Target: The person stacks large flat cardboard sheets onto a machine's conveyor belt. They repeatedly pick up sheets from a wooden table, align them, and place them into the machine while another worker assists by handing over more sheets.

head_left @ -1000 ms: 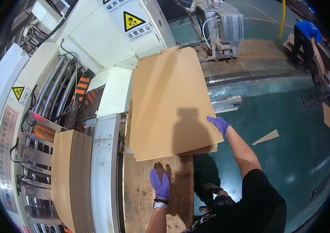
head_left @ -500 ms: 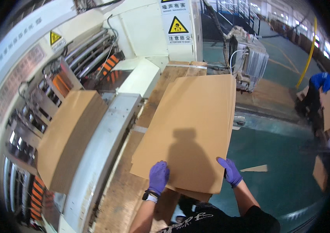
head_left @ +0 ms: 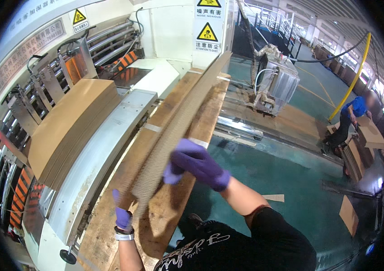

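Now has cardboard sheets on edge over the surface, running toward its far edge, with left hand at their near end, right hand alongside; cannot tell if gripping.

- Head-worn fisheye, looking down and forward along the wooden counter.
- Left hand and right hand close below it.
- Reaches the distant roof, upper right.
- Straight edges bend near the rim.

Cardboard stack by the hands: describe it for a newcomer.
Along the white machine runs a wooden table. Over it, by the purple-gloved hands, is the cardboard stack. It shows a narrow, ridged side, while the stack at the machine shows a broad, smooth brown face.
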Demonstrator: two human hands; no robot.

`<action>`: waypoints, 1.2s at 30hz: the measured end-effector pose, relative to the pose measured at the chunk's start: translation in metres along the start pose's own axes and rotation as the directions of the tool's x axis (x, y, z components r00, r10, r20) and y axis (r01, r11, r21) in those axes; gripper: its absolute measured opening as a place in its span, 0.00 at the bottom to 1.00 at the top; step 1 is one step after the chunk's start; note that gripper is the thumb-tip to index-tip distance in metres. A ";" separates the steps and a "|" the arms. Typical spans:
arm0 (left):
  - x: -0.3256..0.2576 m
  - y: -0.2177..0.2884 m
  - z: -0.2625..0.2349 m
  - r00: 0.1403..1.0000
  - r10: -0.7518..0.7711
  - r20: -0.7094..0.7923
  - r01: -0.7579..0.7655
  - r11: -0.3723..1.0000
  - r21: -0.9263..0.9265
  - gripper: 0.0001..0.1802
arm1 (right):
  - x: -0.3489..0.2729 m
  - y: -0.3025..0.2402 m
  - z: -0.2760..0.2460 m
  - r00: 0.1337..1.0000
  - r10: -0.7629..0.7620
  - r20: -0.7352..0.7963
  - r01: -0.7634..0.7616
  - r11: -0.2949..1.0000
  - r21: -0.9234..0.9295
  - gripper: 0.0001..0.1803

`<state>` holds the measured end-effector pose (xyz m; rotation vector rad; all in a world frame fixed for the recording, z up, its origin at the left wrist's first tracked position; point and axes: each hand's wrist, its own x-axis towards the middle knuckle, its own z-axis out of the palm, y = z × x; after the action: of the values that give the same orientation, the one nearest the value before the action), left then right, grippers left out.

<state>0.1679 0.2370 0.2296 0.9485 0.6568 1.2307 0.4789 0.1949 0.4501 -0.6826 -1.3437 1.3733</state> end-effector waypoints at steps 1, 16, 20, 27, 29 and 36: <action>-0.002 -0.006 -0.032 0.997 0.052 -0.058 -0.050 0.999 0.019 0.24 | 0.016 0.000 0.014 1.000 0.018 0.001 -0.018 1.000 0.009 0.16; 0.055 0.031 0.046 0.636 0.692 -0.342 -0.347 0.652 0.674 0.47 | 0.138 0.054 0.020 0.983 -0.043 0.180 0.013 0.987 0.163 0.16; 0.083 0.044 0.062 0.596 0.738 -0.315 -0.430 0.625 0.652 0.50 | 0.163 0.086 -0.011 0.982 0.035 0.185 -0.086 0.957 0.276 0.17; 0.082 0.062 0.087 0.685 0.630 -0.366 -0.322 0.712 0.623 0.24 | 0.135 0.223 -0.105 0.935 0.335 -0.115 -0.240 0.839 0.489 0.25; 0.071 0.064 0.086 0.603 0.696 -0.390 -0.362 0.674 0.645 0.22 | 0.109 0.276 -0.124 0.848 0.419 -0.325 -0.283 0.876 0.390 0.36; 0.005 0.129 0.116 0.597 0.563 -0.572 -0.234 0.803 0.547 0.20 | 0.076 0.362 -0.148 0.733 0.680 -0.019 -0.375 0.427 0.823 0.45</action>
<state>0.2050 0.2208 0.3985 0.9877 1.4391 1.9756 0.4910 0.3808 0.0980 -0.7149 -0.0803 2.0360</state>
